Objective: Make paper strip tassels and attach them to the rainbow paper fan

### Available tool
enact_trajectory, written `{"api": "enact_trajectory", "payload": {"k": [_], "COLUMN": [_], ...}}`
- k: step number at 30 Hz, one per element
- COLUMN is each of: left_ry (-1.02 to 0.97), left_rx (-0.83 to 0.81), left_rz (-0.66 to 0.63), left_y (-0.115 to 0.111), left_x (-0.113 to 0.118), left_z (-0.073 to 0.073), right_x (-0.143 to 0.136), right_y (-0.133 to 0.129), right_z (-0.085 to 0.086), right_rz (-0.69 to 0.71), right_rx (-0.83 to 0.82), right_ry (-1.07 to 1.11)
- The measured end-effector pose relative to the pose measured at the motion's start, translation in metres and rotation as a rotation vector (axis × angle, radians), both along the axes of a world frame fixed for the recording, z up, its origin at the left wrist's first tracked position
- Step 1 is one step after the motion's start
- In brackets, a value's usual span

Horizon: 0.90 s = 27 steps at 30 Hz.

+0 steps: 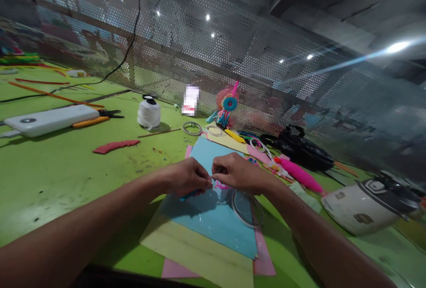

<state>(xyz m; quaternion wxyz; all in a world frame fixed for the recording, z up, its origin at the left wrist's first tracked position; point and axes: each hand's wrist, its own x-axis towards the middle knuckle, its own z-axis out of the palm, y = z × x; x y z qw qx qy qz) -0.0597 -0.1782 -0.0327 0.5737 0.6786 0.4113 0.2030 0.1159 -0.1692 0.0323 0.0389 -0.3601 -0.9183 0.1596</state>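
Note:
Over a light blue sheet (203, 217), both hands meet with their fingertips close together. My left hand (189, 176) is closed in a pinch, and a small darker blue piece (191, 194) shows under its curled fingers. Facing it, my right hand (237, 172) is also closed, thumb and forefinger pinched; what lies between the tips is too small to make out. A bright pink strip (222, 185) shows just below the right fingers. Near the right wrist, a clear tape roll (233, 206) rests on the sheet. Yellow paper (199, 248) and pink paper (264, 257) lie underneath.
A white thread spool (149, 115), glue gun (56, 118), orange-handled pliers (91, 121) and red crimped strip (116, 146) lie left. Behind are a paper decoration (229, 104) and a yellow cutter (234, 136). A black bag (299, 150) and a white appliance (362, 203) stand right.

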Motion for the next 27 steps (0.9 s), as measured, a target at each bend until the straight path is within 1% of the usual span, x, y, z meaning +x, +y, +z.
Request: {"api": "enact_trajectory", "payload": {"k": [2,4,7,10,12,14,15,16,17,18,19,20,21,22,23,24,25,27], "left_ry": [0.03,0.058,0.038,-0.046,-0.072,-0.059,-0.05,-0.047,-0.048,-0.047,-0.038,-0.024,-0.008,0.003,0.006,-0.001,-0.014,-0.032], "left_rx": [0.01,0.036,0.101,0.091,0.053,0.039,0.038,0.042,0.047,0.051,0.05,0.043,0.033,0.02,0.008,0.001,-0.002,-0.003], "left_rz": [-0.018,-0.015,-0.012,-0.027,-0.038,-0.033,-0.027,-0.022,-0.018,-0.014,-0.01,-0.006,-0.001,0.002,0.003,0.004,0.006,0.005], "left_y": [0.0,0.001,0.002,0.004,0.006,0.006,0.006,0.006,0.006,0.005,0.005,0.004,0.003,0.002,0.002,0.001,0.001,0.0], "left_x": [-0.001,-0.003,-0.004,-0.004,-0.005,-0.006,-0.006,-0.006,-0.006,-0.006,-0.006,-0.005,-0.005,-0.004,-0.004,-0.004,-0.004,-0.004], "left_z": [0.0,0.001,0.001,0.0,-0.001,-0.002,-0.002,-0.001,0.0,0.002,0.003,0.004,0.006,0.007,0.007,0.008,0.008,0.008], "right_x": [0.001,0.004,0.01,0.014,0.017,0.022,0.025,0.028,0.031,0.033,0.035,0.035,0.035,0.033,0.031,0.028,0.026,0.022], "right_y": [0.004,0.009,0.015,0.021,0.025,0.028,0.027,0.025,0.021,0.015,0.008,-0.001,-0.011,-0.02,-0.027,-0.034,-0.038,-0.041], "right_z": [-0.002,-0.007,-0.022,-0.042,-0.054,-0.059,-0.059,-0.058,-0.055,-0.051,-0.046,-0.042,-0.039,-0.036,-0.036,-0.036,-0.037,-0.041], "right_rz": [-0.037,-0.085,-0.148,-0.214,-0.306,-0.441,-0.514,-0.574,-0.597,-0.572,-0.497,-0.382,-0.247,-0.125,-0.033,0.026,0.055,0.056], "right_rx": [-0.093,-0.255,-0.504,-0.603,-0.619,-0.55,-0.459,-0.329,-0.178,-0.026,0.109,0.217,0.281,0.313,0.328,0.333,0.336,0.344], "right_ry": [0.07,0.163,0.36,0.551,0.66,0.744,0.756,0.745,0.716,0.682,0.652,0.631,0.61,0.581,0.545,0.51,0.483,0.457]}}
